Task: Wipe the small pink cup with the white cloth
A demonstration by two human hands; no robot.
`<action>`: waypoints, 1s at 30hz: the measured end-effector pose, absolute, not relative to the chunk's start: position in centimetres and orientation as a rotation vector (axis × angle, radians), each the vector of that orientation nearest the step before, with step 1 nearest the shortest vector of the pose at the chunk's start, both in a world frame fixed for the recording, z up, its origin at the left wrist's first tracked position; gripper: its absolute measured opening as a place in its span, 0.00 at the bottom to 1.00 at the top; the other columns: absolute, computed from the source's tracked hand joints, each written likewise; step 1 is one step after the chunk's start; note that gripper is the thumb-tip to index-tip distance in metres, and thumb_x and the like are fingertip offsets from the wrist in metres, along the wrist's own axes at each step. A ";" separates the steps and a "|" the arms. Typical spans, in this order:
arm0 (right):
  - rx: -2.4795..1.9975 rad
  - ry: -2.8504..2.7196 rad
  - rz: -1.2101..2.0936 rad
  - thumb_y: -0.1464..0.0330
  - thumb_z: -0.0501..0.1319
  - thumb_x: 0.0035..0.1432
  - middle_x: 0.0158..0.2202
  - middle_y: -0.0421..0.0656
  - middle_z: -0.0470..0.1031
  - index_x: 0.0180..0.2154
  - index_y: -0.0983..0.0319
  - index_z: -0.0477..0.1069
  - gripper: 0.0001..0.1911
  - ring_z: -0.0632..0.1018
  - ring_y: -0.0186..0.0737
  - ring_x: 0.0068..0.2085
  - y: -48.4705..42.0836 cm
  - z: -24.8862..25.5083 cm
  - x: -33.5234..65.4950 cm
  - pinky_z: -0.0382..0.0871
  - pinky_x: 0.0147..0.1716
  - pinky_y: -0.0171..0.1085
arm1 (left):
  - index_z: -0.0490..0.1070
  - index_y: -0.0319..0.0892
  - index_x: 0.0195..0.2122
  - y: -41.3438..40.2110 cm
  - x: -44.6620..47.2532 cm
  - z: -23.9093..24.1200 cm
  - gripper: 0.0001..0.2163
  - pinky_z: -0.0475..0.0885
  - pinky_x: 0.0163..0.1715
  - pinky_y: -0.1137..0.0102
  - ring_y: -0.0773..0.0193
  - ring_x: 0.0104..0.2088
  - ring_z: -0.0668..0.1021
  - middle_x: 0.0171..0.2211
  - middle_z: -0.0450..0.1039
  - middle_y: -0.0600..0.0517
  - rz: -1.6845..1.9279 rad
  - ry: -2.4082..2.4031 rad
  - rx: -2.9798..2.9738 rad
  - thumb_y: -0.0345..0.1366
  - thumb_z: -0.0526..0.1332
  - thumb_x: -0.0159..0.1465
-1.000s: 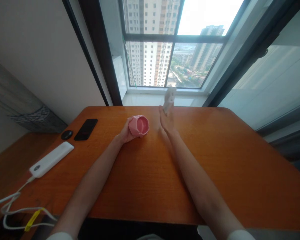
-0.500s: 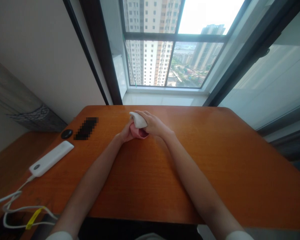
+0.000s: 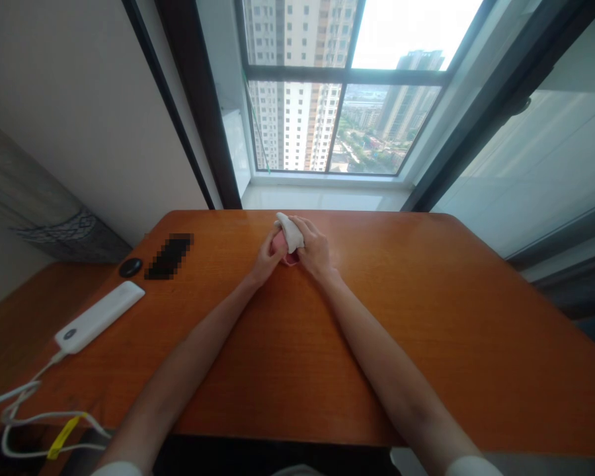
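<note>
Pink cup (image 3: 280,248) gripped in left hand (image 3: 266,259), right hand (image 3: 315,252) pressing white cloth (image 3: 290,232) into it: mid-wipe, likely needing a steady hold next.

1. There is one view only, from a camera on the person's head.
2. It faces forward and down over the bench (image 3: 426,317), toward the window (image 3: 342,86) in the upper centre.
3. The hands are at the frame centre, at arm's length.
</note>
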State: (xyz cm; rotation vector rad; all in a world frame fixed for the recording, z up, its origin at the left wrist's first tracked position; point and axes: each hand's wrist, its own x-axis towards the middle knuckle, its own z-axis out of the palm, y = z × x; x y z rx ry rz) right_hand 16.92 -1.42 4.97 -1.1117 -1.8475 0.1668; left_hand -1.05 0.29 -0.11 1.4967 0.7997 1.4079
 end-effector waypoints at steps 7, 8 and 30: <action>-1.122 -1.725 0.134 0.79 0.55 0.58 0.70 0.46 0.76 0.68 0.55 0.73 0.38 0.77 0.52 0.69 -1.2 3.0 17.1 0.72 0.71 0.50 | 0.64 0.46 0.75 -0.5 -1.3 -0.2 0.37 0.76 0.70 0.53 0.43 0.70 0.77 0.74 0.68 0.40 1.336 0.795 1.751 0.46 0.72 0.67; -1.116 -1.705 0.136 0.79 0.55 0.58 0.70 0.46 0.76 0.68 0.55 0.72 0.38 0.77 0.52 0.69 -1.2 2.8 17.1 0.73 0.70 0.50 | 0.63 0.46 0.76 -0.6 -1.2 -0.2 0.38 0.75 0.70 0.53 0.43 0.71 0.76 0.74 0.68 0.40 1.329 0.804 1.790 0.46 0.72 0.67; -0.968 -1.382 0.424 0.54 0.51 0.81 0.60 0.44 0.84 0.58 0.52 0.82 0.23 0.82 0.48 0.64 -0.9 2.3 17.2 0.72 0.71 0.52 | 0.62 0.48 0.76 -1.2 -0.5 0.7 0.35 0.80 0.64 0.53 0.44 0.68 0.78 0.73 0.69 0.41 1.250 0.984 1.896 0.53 0.67 0.73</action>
